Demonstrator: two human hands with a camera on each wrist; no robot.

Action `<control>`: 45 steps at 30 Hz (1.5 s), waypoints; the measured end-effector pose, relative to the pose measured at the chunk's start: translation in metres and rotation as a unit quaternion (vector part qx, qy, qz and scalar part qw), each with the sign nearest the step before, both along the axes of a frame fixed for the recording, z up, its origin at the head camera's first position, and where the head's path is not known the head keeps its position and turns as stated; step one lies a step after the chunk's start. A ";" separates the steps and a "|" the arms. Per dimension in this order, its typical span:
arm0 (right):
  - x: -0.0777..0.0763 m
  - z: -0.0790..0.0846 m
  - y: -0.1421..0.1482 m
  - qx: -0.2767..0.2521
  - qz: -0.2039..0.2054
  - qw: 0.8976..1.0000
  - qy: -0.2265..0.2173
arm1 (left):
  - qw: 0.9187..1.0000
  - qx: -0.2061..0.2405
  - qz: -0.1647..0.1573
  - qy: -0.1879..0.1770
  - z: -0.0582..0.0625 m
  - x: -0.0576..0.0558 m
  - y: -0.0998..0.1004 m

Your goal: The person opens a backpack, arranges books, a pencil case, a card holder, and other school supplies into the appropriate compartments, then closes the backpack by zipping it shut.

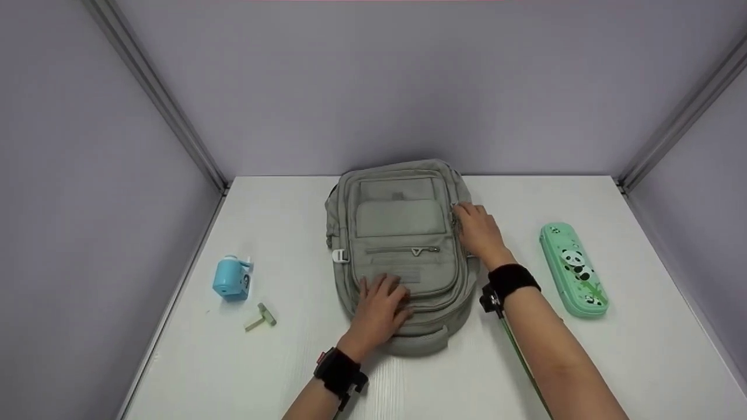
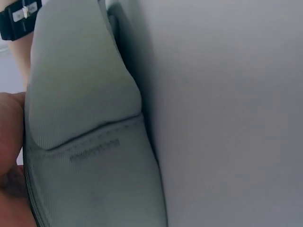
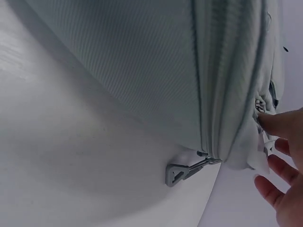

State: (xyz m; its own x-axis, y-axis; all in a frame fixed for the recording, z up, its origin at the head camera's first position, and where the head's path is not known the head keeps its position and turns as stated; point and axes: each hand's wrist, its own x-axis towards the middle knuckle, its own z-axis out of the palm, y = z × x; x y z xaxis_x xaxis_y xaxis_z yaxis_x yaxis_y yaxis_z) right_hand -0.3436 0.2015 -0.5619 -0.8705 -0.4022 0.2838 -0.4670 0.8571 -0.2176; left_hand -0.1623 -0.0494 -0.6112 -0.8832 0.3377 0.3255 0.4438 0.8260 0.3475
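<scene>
The gray-green backpack (image 1: 400,219) is laid flat on the white tabletop (image 1: 280,216), its long axis pointed roughly toward the back wall (image 1: 397,87). Its right-edge zipper (image 3: 259,105) is reached by the right hand (image 1: 481,233), the nearer one; the thumb is set against it, but whether a pull is pinched cannot be told. The left hand (image 1: 376,315) is rested on the near part of the front, fingers spread, nothing grasped.
</scene>
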 end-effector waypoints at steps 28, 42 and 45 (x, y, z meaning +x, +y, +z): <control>0.008 -0.011 0.006 0.083 -0.037 0.996 0.010 | 0.991 -0.112 -0.040 -0.065 -0.005 0.002 0.001; 0.013 -0.008 -0.005 0.052 -0.053 0.996 0.046 | 0.989 -0.130 0.000 -0.070 -0.008 0.003 -0.006; 0.016 -0.008 -0.008 0.031 -0.057 0.998 0.021 | 0.990 -0.120 0.001 -0.079 -0.008 0.003 -0.007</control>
State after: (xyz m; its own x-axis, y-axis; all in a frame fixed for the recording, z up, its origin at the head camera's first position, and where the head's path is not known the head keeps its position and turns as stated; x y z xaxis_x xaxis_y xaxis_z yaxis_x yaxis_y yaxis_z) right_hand -0.3275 0.1933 -0.5694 -0.8997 -0.3191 0.2979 -0.3730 0.9164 -0.1450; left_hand -0.1594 -0.0562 -0.6188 -0.9172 0.3870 0.0946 0.3984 0.8940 0.2052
